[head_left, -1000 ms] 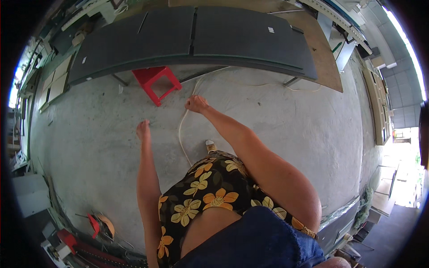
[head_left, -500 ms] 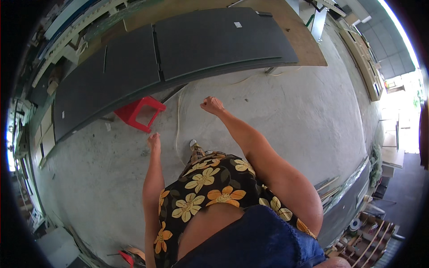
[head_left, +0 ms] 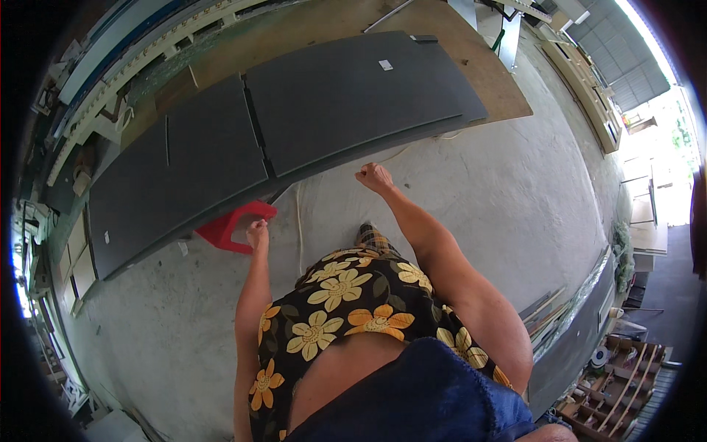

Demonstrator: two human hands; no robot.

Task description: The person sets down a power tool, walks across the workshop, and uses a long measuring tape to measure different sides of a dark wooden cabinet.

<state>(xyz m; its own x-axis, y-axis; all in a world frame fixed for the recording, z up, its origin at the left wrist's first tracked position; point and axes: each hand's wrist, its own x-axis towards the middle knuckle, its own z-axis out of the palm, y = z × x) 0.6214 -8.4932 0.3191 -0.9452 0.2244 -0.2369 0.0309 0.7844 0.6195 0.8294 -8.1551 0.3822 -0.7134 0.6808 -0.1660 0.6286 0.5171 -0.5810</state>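
Dark grey panels (head_left: pixel 346 96) lie on a brown board (head_left: pixel 501 96) ahead of the person. Right hand (head_left: pixel 375 177), fingers curled in, hangs near the panels' front edge. Left hand (head_left: pixel 257 234), also curled, overlaps a red stool (head_left: pixel 213 230) partly under the panels; cannot tell if touching.

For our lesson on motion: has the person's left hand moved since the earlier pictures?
Yes. Judged against the red stool, the left hand has moved forward, from short of it to overlapping it in view.
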